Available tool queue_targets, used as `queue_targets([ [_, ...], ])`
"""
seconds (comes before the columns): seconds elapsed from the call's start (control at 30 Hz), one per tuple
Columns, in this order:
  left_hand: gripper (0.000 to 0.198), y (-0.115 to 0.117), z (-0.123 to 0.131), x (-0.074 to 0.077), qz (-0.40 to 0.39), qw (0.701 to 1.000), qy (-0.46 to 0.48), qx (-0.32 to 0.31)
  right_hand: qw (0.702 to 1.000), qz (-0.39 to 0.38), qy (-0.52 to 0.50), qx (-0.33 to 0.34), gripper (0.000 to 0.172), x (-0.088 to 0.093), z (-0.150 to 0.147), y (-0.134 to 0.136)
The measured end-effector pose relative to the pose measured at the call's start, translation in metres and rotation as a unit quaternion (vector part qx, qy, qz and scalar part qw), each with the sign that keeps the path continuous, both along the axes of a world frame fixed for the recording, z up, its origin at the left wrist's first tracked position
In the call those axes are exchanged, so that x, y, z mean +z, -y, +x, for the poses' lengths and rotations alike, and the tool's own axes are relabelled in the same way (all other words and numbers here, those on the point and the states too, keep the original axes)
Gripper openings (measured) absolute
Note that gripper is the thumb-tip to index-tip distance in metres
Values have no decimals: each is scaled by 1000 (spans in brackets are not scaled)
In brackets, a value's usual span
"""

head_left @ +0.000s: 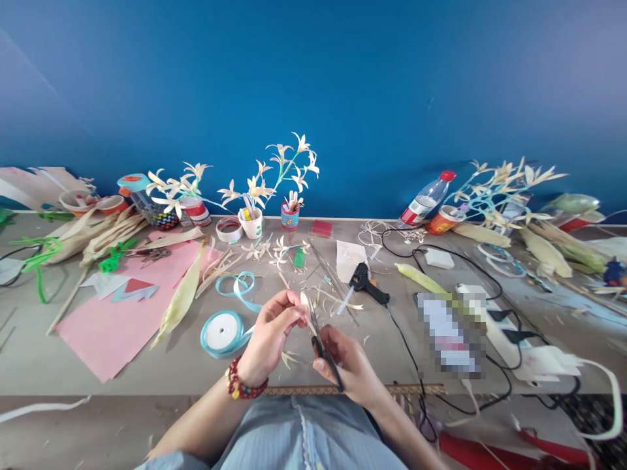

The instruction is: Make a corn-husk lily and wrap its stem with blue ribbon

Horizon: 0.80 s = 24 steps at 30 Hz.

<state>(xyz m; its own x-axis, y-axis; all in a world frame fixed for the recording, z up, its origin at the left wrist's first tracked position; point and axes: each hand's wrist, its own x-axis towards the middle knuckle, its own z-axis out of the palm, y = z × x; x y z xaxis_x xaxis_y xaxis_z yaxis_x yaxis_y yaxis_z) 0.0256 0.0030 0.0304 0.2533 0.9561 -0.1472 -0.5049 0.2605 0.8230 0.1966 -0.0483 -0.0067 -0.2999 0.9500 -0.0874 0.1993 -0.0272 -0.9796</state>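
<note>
My left hand (pixel 275 328), with a red bead bracelet at the wrist, pinches a small pale piece of corn husk (pixel 304 304) above the table's front part. Black-handled scissors (pixel 321 349) are in my right hand (pixel 347 362), fingers wrapped around the handles. Their blades point up and away, right beside the husk piece; whether they touch it I cannot tell. Left of my left hand lies a roll of light blue ribbon (pixel 223 331), its loose end (pixel 240 290) curling behind it. Small husk scraps (pixel 290 358) lie under and between my hands.
A black glue gun (pixel 368 284) lies behind my right hand, its cord running forward. Further right are a phone (pixel 448 336) and a power strip (pixel 504 333). Pink paper (pixel 122 326) covers the left side. Cups with husk flowers (pixel 251 225) and a bottle (pixel 427 201) line the wall.
</note>
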Motion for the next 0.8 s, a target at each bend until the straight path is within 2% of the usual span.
queue_targets([
  [0.27,11,3,0,5,96,993,-63,29,999,-18,-28,1,55,3,0,-2],
  [0.5,14,3,1,4,115,987,-101,42,999,-30,-42,-1,55,8,-1,-2],
  [0.8,11,3,3,6,108,990,-83,36,1000,-17,-24,-6,51,5,0,-3],
])
